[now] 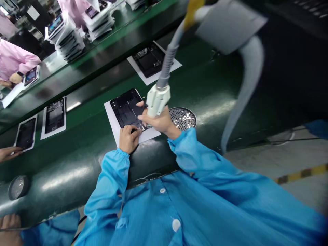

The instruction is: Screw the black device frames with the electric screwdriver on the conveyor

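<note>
An opened tablet (128, 111), its dark inside facing up, lies on a white sheet (112, 118) on the green bench. At the tablet's near edge, my left hand (128, 139) rests with bent, closed fingers. Their tips touch small parts there; whether they pinch one is hidden. Over the tablet's right side is my right hand (162, 121), its thumb and fingers curled together. A pale nozzle-like piece (158, 99) on a grey corrugated hose (167, 63) covers part of this hand. What these fingers hold cannot be made out.
A round perforated dish (176, 109) with shiny bits sits right of my right hand. Another opened tablet (150, 59) lies beyond. More devices (55, 116) and a co-worker's hand (9, 153) are at left. A thick grey hose (252, 65) hangs at right.
</note>
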A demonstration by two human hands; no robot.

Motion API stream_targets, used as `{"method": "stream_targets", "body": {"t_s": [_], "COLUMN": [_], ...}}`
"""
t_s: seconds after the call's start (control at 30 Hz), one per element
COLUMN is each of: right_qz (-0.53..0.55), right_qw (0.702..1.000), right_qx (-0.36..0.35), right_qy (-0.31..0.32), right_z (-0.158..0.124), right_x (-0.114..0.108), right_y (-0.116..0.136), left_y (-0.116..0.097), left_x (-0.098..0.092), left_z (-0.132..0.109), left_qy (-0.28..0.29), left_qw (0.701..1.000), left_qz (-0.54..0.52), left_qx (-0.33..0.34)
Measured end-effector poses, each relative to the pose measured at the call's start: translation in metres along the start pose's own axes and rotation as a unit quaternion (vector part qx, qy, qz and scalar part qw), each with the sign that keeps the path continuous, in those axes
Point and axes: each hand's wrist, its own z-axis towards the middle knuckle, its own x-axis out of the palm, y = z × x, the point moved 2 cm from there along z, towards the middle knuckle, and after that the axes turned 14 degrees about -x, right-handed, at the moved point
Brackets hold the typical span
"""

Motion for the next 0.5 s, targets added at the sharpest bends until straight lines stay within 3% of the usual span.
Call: {"method": "stream_targets", "body": {"t_s": [0.17,0.5], "right_qz": [-0.008,-0.068], "right_qw": [1.000,0.997], "right_qx": [0.009,-0.010], "right_qy": [0.000,0.031], "right_z": [-0.001,-0.011], "right_x": [0.018,0.019], "right_y": [-0.021,-0.035], "left_y": [0.000,0.001], "left_x": [0.007,0.011], "left_z": [0.003,0.002], "left_qy": [-0.010,-0.020], "left_qw": [1.000,0.999], "left_qz": [-0.028,-0.044], "left_qx": [-0.007,0.005]}}
